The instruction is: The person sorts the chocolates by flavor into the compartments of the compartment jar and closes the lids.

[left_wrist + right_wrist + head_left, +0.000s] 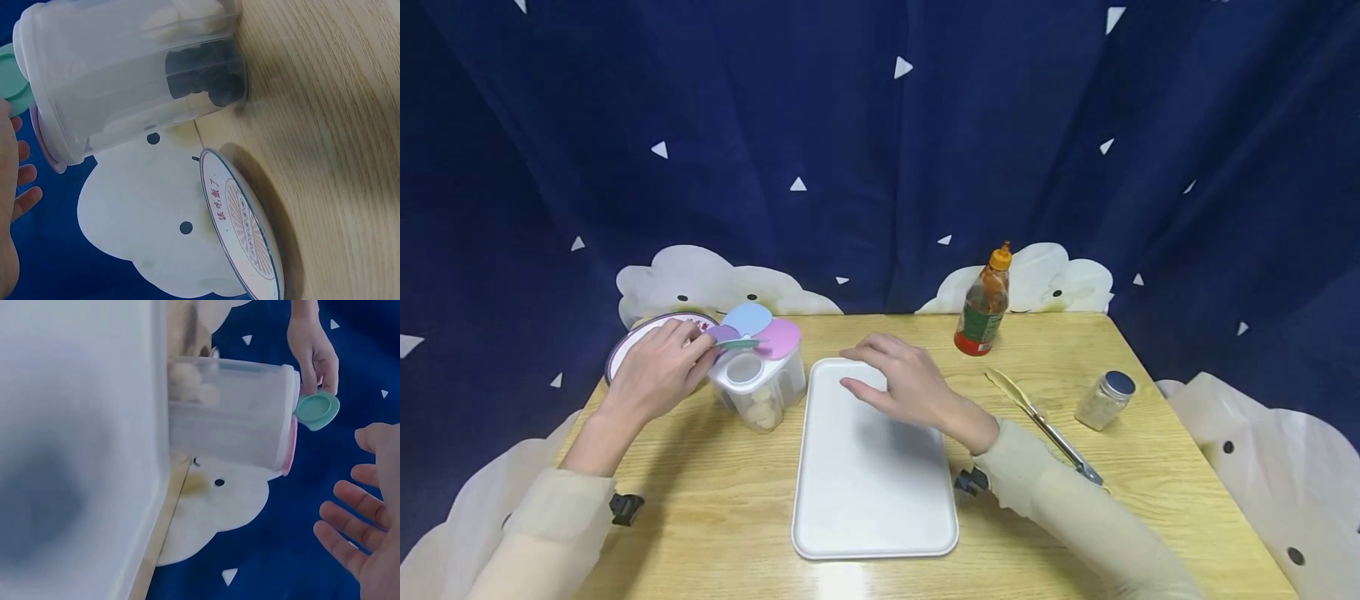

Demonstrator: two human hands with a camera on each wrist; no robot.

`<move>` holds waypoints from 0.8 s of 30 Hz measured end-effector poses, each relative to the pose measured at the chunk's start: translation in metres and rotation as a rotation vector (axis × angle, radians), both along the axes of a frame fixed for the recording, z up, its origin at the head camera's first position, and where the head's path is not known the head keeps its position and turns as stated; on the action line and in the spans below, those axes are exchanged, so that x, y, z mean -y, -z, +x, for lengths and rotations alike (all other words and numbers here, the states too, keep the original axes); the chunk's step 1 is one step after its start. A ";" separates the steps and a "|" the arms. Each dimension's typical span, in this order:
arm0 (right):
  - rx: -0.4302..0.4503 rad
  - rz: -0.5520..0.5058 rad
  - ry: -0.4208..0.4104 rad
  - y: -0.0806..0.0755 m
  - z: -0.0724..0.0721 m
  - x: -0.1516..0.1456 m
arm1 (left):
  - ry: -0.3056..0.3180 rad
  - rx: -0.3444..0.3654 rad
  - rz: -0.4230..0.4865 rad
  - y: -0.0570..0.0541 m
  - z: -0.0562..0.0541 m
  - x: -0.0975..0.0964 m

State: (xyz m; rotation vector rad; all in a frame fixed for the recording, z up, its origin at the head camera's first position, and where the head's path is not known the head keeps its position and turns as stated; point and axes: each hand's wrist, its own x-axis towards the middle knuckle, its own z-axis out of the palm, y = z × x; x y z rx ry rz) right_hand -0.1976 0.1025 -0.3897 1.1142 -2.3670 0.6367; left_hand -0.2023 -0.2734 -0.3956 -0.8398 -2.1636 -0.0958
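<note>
A clear storage container [778, 383] with a white top stands at the left of the table, pale round pieces and dark pieces in separate compartments. Its green flap lid [315, 408] is tipped up, leaving a round opening in the top uncovered. My left hand [662, 367] pinches the edge of that lid between thumb and fingers. Blue [747, 320], pink [779, 337] and purple lids cover the other sections. Over the upper part of a white tray [868, 492] hovers my right hand [906, 379], fingers spread and holding nothing.
Behind the left hand lies a plate [240, 225] with a printed rim. On the right are a sauce bottle [982, 312] with an orange cap, tongs [1048, 429], and a small jar [1105, 402] with a blue lid. A dark blue curtain [850, 108] hangs behind the table.
</note>
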 end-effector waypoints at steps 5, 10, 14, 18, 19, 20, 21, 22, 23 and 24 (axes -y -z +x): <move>0.096 -0.043 -0.083 -0.009 -0.010 0.032 | -0.001 -0.001 0.002 0.001 0.001 0.001; 0.149 -0.058 -0.114 -0.008 -0.023 0.061 | -0.004 -0.003 0.000 0.001 0.001 0.001; 0.150 -0.057 -0.120 -0.006 -0.032 0.078 | -0.007 -0.007 0.001 0.000 0.002 0.001; 0.171 -0.074 -0.144 -0.005 -0.039 0.092 | -0.007 -0.006 0.002 0.000 0.002 0.001; 0.173 -0.077 -0.150 -0.004 -0.040 0.095 | -0.008 -0.006 0.002 0.000 0.002 0.001; 0.176 -0.081 -0.157 -0.004 -0.042 0.098 | -0.008 -0.006 0.000 0.000 0.002 0.001; 0.174 -0.082 -0.162 -0.004 -0.043 0.100 | -0.007 -0.004 0.000 0.001 0.002 0.001; 0.169 -0.080 -0.165 -0.003 -0.044 0.103 | -0.007 -0.005 -0.001 0.001 0.002 0.001; 0.161 -0.076 -0.168 -0.003 -0.045 0.105 | -0.007 -0.007 -0.001 0.001 0.001 0.001; 0.154 -0.074 -0.173 -0.003 -0.046 0.108 | -0.006 -0.009 -0.001 0.001 0.001 0.001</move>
